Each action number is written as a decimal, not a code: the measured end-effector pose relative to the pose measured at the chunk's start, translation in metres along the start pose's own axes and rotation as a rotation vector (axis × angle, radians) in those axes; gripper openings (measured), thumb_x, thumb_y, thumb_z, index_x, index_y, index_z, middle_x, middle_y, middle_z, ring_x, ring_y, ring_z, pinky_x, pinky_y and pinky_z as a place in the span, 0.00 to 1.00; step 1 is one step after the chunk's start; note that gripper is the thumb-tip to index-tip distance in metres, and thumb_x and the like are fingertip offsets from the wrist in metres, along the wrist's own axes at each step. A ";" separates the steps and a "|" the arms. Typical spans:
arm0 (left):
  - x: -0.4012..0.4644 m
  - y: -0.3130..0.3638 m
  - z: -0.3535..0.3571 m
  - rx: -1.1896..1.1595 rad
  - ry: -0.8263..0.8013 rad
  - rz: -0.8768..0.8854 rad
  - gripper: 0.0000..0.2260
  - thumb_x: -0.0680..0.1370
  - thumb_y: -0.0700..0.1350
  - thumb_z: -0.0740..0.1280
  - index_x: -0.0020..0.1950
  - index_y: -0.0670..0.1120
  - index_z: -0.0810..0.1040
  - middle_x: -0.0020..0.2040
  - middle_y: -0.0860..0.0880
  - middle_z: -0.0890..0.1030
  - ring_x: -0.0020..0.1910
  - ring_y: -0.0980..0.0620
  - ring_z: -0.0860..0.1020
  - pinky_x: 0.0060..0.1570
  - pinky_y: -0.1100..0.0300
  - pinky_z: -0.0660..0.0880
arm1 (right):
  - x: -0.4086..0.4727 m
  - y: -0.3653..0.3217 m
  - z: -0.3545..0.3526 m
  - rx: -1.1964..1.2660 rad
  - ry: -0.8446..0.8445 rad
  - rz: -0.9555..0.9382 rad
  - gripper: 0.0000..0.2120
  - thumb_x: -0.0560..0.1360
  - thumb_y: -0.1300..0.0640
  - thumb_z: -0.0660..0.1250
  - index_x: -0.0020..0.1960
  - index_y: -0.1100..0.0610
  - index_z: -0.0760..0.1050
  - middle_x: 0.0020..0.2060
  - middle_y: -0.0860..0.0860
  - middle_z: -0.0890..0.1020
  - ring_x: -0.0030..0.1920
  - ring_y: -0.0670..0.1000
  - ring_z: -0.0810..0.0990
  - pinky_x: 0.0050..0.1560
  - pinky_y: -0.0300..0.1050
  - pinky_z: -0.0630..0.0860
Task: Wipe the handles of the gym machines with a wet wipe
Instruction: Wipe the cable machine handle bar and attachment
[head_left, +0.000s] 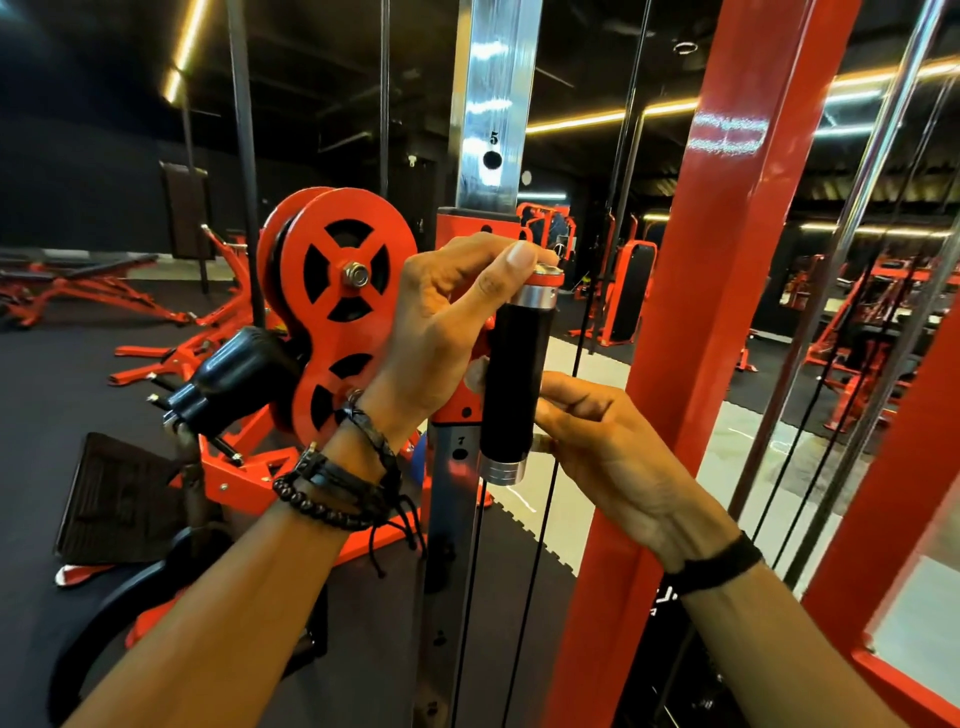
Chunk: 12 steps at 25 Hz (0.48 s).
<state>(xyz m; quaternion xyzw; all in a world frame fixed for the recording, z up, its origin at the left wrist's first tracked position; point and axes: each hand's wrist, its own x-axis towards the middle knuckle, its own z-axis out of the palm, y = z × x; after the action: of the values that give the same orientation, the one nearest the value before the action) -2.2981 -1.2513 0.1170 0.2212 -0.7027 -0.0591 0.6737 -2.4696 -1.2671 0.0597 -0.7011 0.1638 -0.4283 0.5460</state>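
While the black handle (514, 384) stands upright in front of the red carriage (457, 228) on the chrome numbered post (491, 104), both hands are on it. The left hand (447, 322) has its fingers curled around the handle's top, the thumb (506, 275) pressed over the red and silver end cap (543, 283). The right hand (608, 441) meets the handle low on its right side, fingers bent in against the black grip just above the lower silver collar (501, 470); whether it pinches a wipe there I cannot tell, though a small pale scrap (475, 374) shows at the handle's left edge, between the handle and the carriage.

Room is tight around the handle. To its left, touching range, sits the red double pulley (337, 291) with a black knob (234, 379) sticking out farther left. To its right a thick red upright (727, 260) rises close by, with thin black cables (535, 545) dropping in the narrow gap between post and upright. The handle's lower end hangs free, with open air below it.

Beaded and braided bracelets (337, 488) circle the left wrist; a dark band (719, 564) circles the right. Far left, red benches (78, 291) lie on the dark floor (52, 415), with open floor between them and the post. Right of the upright, chrome rods (878, 156) and more red machines (852, 322) stand in the distance.
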 end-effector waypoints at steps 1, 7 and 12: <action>0.000 0.000 0.000 -0.005 0.001 0.000 0.16 0.81 0.51 0.60 0.55 0.43 0.83 0.49 0.45 0.84 0.52 0.45 0.82 0.53 0.48 0.77 | 0.003 -0.002 0.001 -0.002 0.004 0.004 0.14 0.80 0.65 0.62 0.64 0.66 0.77 0.60 0.59 0.82 0.61 0.57 0.81 0.58 0.51 0.76; 0.000 0.003 -0.003 -0.037 -0.014 -0.017 0.16 0.81 0.49 0.60 0.55 0.40 0.82 0.47 0.39 0.83 0.50 0.40 0.82 0.51 0.42 0.78 | 0.035 -0.036 0.009 -0.064 0.120 -0.166 0.11 0.79 0.65 0.63 0.59 0.64 0.80 0.52 0.63 0.83 0.53 0.68 0.79 0.57 0.62 0.77; 0.001 0.009 -0.012 -0.085 -0.074 -0.099 0.19 0.84 0.47 0.56 0.58 0.37 0.81 0.49 0.35 0.83 0.50 0.37 0.81 0.51 0.49 0.77 | 0.028 -0.025 -0.003 -0.354 -0.067 -0.156 0.11 0.80 0.69 0.62 0.57 0.62 0.81 0.30 0.44 0.79 0.29 0.43 0.68 0.32 0.35 0.63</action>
<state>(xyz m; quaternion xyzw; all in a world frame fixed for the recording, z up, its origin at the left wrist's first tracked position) -2.2886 -1.2413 0.1223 0.2245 -0.7121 -0.1303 0.6524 -2.4612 -1.2797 0.0945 -0.8106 0.1634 -0.4104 0.3845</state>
